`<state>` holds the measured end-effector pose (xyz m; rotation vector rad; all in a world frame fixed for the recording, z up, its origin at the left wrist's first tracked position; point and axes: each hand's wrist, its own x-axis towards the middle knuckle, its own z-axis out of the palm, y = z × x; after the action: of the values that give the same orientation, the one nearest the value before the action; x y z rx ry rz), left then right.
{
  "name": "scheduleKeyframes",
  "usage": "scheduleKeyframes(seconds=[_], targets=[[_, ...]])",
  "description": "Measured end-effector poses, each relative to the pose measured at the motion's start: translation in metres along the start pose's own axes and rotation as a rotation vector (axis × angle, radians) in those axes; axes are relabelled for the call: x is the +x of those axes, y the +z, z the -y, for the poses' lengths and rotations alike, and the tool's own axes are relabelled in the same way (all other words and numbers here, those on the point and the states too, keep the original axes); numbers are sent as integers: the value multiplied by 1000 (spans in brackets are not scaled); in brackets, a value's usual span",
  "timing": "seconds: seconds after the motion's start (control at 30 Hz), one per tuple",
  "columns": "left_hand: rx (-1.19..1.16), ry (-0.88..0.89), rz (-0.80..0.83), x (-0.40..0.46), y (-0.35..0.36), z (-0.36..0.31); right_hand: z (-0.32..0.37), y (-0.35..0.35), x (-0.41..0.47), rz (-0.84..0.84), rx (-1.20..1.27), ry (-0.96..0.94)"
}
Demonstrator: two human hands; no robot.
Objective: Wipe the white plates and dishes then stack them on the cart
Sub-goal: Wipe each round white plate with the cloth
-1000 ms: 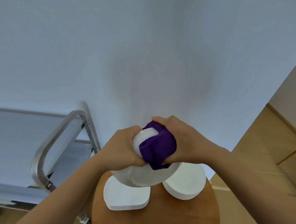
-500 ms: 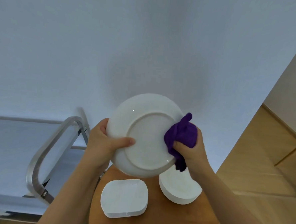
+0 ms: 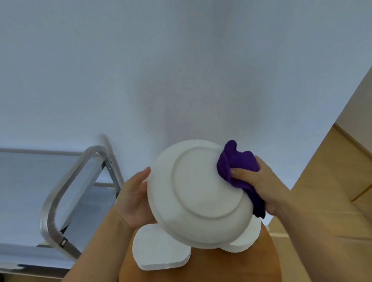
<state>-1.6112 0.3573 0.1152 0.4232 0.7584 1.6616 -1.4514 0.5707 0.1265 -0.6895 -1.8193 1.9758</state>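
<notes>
Fingers (image 3: 240, 173) of the right hand (image 3: 263, 184) curl around a bunched purple cloth (image 3: 238, 168), pressing it against the upper right edge of a round white plate (image 3: 199, 194). That plate is held up in the air, tilted, with its underside and raised foot ring facing the camera. At its left edge the left hand (image 3: 133, 196) supports it, palm against the rim; the fingers go behind the plate, so how tightly they curl cannot be told. Both forearms reach up from the bottom of the view. Below the raised plate sits a round wooden table (image 3: 216, 273). On it rests a white rounded-square dish (image 3: 161, 251), and to its right a white round dish (image 3: 245, 238), partly hidden behind the plate. These two dishes lie near each other but apart. To the left of the table stands a metal cart (image 3: 50, 200) with a curved tubular handle and a flat top shelf; no dishes are seen on it. A pale blue wall (image 3: 163, 63) fills the upper view, and tan wooden panelling (image 3: 342, 172) shows at far right.
</notes>
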Motion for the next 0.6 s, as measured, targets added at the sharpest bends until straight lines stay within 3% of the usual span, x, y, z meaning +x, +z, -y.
scheduleKeyframes(seconds=[0.13, 0.37, 0.47, 0.6], targets=[[4, -23, -64, 10, 11, 4, 17, -2, 5, -11, -52, 60], [88, 155, -320, 12, 38, 11, -16, 29, -17, -326, -63, -54], [179, 299, -467, 22, 52, 25, -26, 56, -29, -389, 71, -5], [400, 342, -639, 36, 62, 49, -32, 93, -37, -470, 288, 23]])
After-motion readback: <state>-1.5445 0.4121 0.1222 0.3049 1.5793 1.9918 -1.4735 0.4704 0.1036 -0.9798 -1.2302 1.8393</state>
